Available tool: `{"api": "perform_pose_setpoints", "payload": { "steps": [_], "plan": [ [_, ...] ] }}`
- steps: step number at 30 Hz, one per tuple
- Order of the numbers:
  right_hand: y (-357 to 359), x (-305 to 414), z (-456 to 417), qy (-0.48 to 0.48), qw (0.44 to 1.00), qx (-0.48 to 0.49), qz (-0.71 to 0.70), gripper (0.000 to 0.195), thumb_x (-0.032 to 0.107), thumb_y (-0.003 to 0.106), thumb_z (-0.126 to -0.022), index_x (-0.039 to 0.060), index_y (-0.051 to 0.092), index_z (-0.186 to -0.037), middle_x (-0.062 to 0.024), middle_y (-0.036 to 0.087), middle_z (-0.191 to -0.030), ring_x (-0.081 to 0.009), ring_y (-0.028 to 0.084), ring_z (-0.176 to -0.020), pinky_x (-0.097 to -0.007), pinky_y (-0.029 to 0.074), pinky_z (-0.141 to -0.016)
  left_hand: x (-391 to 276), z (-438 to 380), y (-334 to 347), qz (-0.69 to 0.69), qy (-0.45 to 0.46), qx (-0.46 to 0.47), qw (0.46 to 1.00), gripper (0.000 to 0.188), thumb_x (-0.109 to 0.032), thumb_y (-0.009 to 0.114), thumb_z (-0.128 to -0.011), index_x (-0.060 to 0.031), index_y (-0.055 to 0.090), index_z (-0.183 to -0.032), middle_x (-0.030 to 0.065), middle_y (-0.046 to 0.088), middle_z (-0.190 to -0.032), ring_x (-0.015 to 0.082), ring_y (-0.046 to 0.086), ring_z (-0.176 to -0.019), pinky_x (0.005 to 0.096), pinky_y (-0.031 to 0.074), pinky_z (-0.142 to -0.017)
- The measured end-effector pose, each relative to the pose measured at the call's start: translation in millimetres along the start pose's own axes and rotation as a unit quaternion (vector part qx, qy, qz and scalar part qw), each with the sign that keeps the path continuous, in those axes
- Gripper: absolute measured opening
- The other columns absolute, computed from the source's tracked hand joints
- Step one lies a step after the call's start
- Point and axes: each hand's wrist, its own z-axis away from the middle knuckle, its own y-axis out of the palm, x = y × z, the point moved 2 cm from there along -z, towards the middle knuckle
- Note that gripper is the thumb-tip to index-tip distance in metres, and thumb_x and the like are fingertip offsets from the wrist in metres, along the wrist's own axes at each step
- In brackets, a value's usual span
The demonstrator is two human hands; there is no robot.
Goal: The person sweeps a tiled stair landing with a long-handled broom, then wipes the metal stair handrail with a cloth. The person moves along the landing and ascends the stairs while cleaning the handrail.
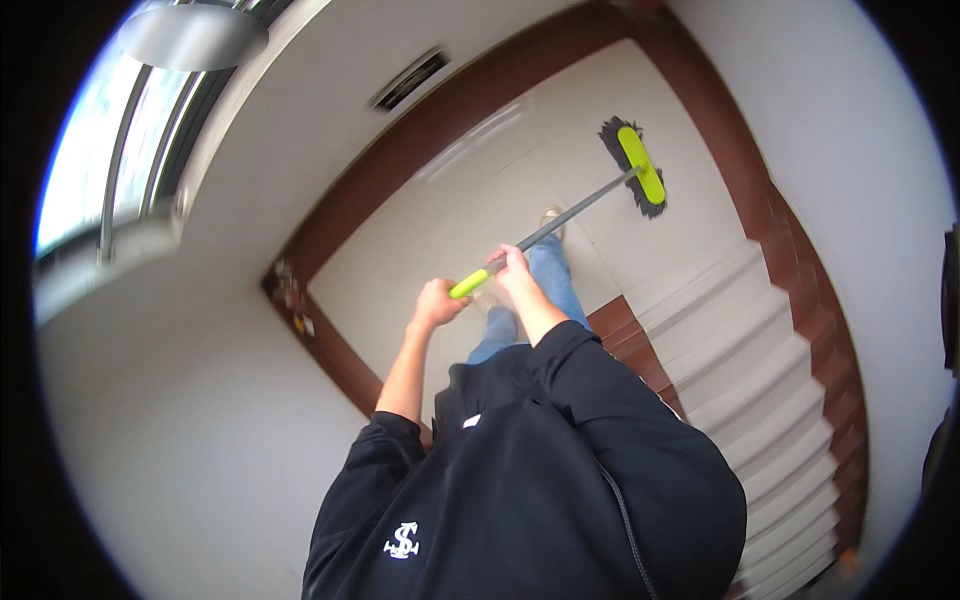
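A dust mop's grey pole (581,208) runs slantwise before me, from my hands out to its head at the upper right. My left hand (439,301) is closed around the end of the lime-green grip (469,283). Further along, my right hand (511,266) wraps the pole just past that grip. The mop head (641,165) has a lime-green plate with dark grey fringe spread on both sides. It rests on the pale tiled floor (480,180), beyond my feet. Part of the grip is hidden under my left fingers.
Stairs (720,330) run along the right, beside the tiled landing. Brown skirting (420,139) edges the floor below white walls. A vent-like fixture (409,79) is set low in the far wall. Small blurred items (292,300) lie in the left corner. A window (112,165) is at upper left.
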Motion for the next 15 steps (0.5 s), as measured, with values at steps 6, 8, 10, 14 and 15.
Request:
{"api": "perform_pose_setpoints", "payload": {
  "steps": [6,8,10,14,15],
  "plan": [
    [-14,282,44,-0.176,0.976,-0.023,-0.125,0.014,0.009,0.061,-0.092,0.004,0.052,-0.083,-0.0076,0.052,-0.069,-0.0228,0.054,-0.059,-0.0381,0.052,-0.056,-274,-122,75,-0.049,0.174,0.03,0.983,0.046,-0.04,0.069,-0.08,0.0054,0.07,-0.087,0.0276,0.07,-0.085,0.0423,0.07,-0.087,0.0493,0.056,-0.079],
    [-21,361,68,-0.214,0.97,0.01,-0.119,0.013,0.011,0.063,-0.091,0.0037,0.055,-0.085,-0.0079,0.056,-0.07,-0.0216,0.057,-0.061,-0.0374,0.053,-0.058,-358,-152,89,-0.011,0.225,0.096,0.97,0.049,-0.043,0.066,-0.085,0.0068,0.068,-0.087,0.0279,0.07,-0.084,0.0426,0.07,-0.086,0.0487,0.056,-0.077],
    [-31,411,88,-0.248,0.964,0.012,-0.098,0.015,0.015,0.065,-0.092,0.0039,0.058,-0.085,-0.0083,0.06,-0.072,-0.0211,0.059,-0.062,-0.0366,0.053,-0.059,-436,-155,74,0.069,0.213,0.211,0.951,0.054,-0.045,0.064,-0.089,0.0089,0.066,-0.092,0.0271,0.069,-0.081,0.0415,0.07,-0.084,0.0474,0.055,-0.075],
    [-43,433,149,-0.291,0.955,-0.024,-0.051,0.021,0.023,0.064,-0.094,0.0052,0.063,-0.084,-0.0081,0.063,-0.073,-0.0206,0.06,-0.062,-0.0352,0.052,-0.061,-478,-155,68,-0.065,0.386,0.2,0.898,0.055,-0.046,0.068,-0.087,0.0072,0.067,-0.102,0.0197,0.071,-0.077,0.0284,0.072,-0.076,0.0425,0.055,-0.072],
    [-47,425,151,-0.298,0.953,-0.032,-0.048,0.023,0.026,0.063,-0.094,0.0055,0.064,-0.084,-0.0079,0.063,-0.073,-0.0205,0.06,-0.062,-0.0349,0.052,-0.061,-468,-156,67,-0.054,0.372,0.25,0.892,0.052,-0.044,0.068,-0.088,0.0061,0.067,-0.104,0.0177,0.07,-0.077,0.0251,0.072,-0.075,0.0408,0.054,-0.07]
  ]
}}
